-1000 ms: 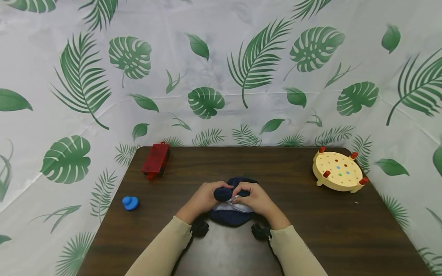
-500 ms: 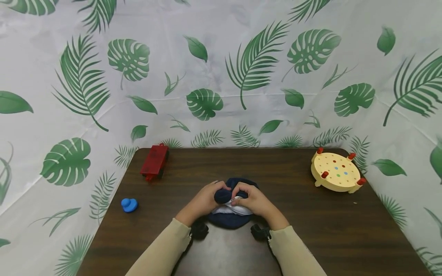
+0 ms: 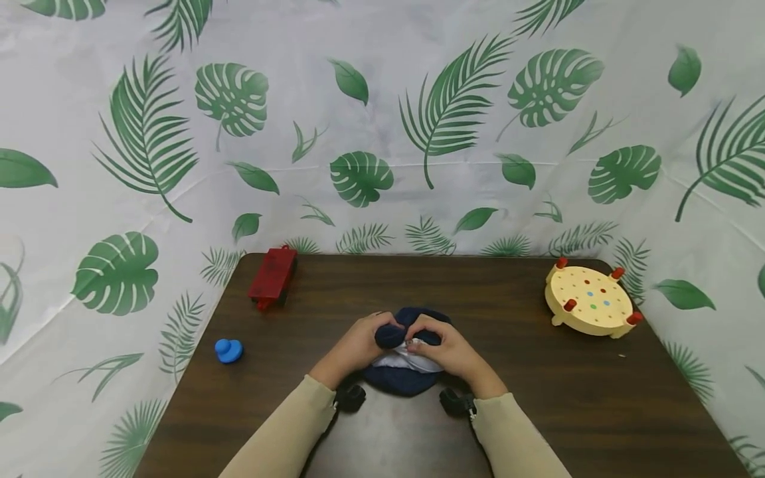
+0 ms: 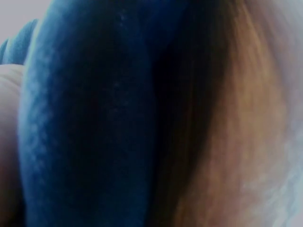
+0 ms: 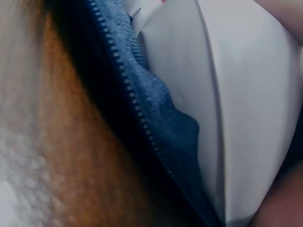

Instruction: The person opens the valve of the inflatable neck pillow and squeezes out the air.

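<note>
A soft navy fabric item (image 3: 402, 382) lies rounded on the table between both hands. White material (image 3: 397, 360) shows in its opening. In the right wrist view, a zip (image 5: 135, 101) runs along the navy edge beside the smooth white material (image 5: 246, 94). My left hand (image 3: 358, 345) grips a rolled navy part, thumb and fingers curled around it. My right hand (image 3: 451, 348) pinches the fabric near the white part, thumb and forefinger close together. Navy cloth (image 4: 90, 118) fills much of the left wrist view. Fingers on the far side are hidden.
On the dark wooden table (image 3: 508, 411), a red toy cart (image 3: 272, 275) stands at the back left. Nearer is a blue knob-shaped piece (image 3: 228, 350). A round cream pegboard-like toy (image 3: 588, 302) with red-tipped legs sits at the right. Behind hangs a leaf-patterned cloth (image 3: 382, 119).
The head view shifts slightly. Both hands keep their hold on the navy fabric, and its white part changes shape a little between them.
</note>
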A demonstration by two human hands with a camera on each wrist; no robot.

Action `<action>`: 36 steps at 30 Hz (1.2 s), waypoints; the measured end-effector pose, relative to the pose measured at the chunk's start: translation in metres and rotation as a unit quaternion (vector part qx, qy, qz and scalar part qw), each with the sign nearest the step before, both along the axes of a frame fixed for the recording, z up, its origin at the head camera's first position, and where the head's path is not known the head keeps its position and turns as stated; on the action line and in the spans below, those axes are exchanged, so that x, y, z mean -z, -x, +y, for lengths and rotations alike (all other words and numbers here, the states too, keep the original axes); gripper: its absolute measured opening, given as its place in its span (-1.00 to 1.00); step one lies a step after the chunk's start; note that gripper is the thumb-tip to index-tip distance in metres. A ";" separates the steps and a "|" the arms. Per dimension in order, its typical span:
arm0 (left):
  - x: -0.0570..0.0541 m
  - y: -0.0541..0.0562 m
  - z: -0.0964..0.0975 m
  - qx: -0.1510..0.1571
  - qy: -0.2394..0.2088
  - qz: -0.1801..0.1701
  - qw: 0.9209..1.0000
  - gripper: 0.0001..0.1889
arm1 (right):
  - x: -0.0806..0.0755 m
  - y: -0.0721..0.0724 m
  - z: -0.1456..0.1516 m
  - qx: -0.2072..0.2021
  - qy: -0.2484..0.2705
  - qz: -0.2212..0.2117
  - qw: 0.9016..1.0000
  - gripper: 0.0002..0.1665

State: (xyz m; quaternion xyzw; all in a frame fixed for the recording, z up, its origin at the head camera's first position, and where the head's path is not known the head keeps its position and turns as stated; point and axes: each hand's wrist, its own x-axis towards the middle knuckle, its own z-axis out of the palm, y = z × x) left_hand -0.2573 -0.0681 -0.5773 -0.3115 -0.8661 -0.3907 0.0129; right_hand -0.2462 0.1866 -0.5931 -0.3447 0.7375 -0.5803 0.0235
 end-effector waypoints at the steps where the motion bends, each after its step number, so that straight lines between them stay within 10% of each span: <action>1: 0.000 0.000 0.000 -0.001 0.003 -0.001 1.000 -0.69 | 0.000 0.000 0.000 -0.004 0.008 0.002 1.000 -0.76; 36: 0.006 0.000 0.001 0.033 -0.010 0.028 0.999 -0.74 | 0.002 -0.001 -0.006 0.036 -0.064 -0.044 0.996 -0.88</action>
